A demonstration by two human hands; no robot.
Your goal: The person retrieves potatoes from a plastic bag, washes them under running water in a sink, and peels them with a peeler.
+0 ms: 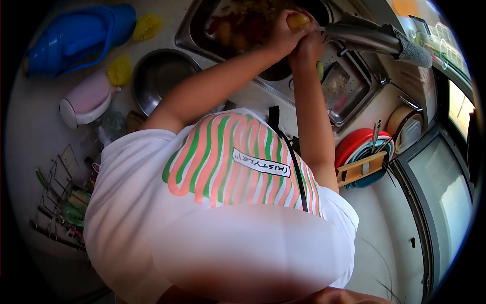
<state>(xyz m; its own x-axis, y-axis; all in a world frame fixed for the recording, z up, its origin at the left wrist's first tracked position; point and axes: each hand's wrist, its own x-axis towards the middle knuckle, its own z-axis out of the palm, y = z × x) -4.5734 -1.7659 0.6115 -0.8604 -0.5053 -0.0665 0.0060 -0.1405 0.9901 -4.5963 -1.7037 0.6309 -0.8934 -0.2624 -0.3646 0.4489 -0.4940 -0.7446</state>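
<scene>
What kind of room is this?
It's most likely a kitchen! You can see a metal sink with two basins, its faucet reaching over it, and a big round steel bowl beside it.

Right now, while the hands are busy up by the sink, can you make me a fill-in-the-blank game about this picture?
1. The small thing held in the left hand, close to the right hand, is coloured ____.
2. The big jug at the top left is coloured ____.
3. Left or right? In the picture, the steel bowl is on the sink's ____ side.
4. The thin strap across the white shirt is coloured ____.

Missing words: yellow; blue; left; black.
</scene>
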